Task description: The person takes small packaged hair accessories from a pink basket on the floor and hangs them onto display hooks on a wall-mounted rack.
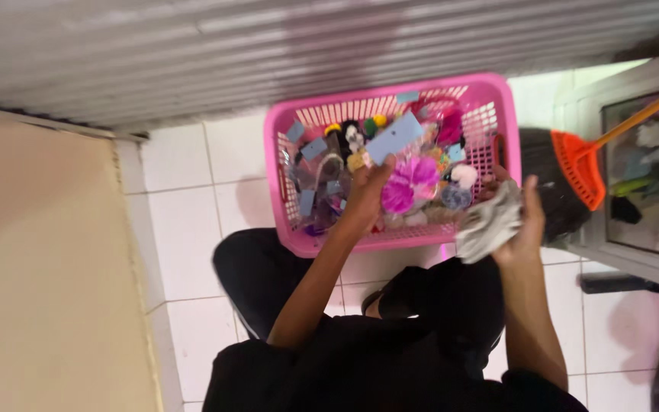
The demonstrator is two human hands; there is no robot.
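While our left hand (365, 200) pinches a blue card (395, 137) over the pink basket (287, 221), its long axis tilts up-right. Our right hand (524, 221) (just beside the basket's right rim) is clenched around a grey cloth (488, 223).

A pale blue rectangular card (395, 137) is held upright and slightly tilted in the grip of the left hand (364, 200), pinched at its lower edge, its flat face turned up towards the camera. Directly below and around that grip a pink plastic basket (284, 164) with lattice walls is set on the white floor tiles, filled with small packaged hair accessories. A crumpled grey-white cloth (490, 221) is bunched in the grip of the right hand (526, 221), spilling out to the left of the fingers, just beside the basket's near right corner.
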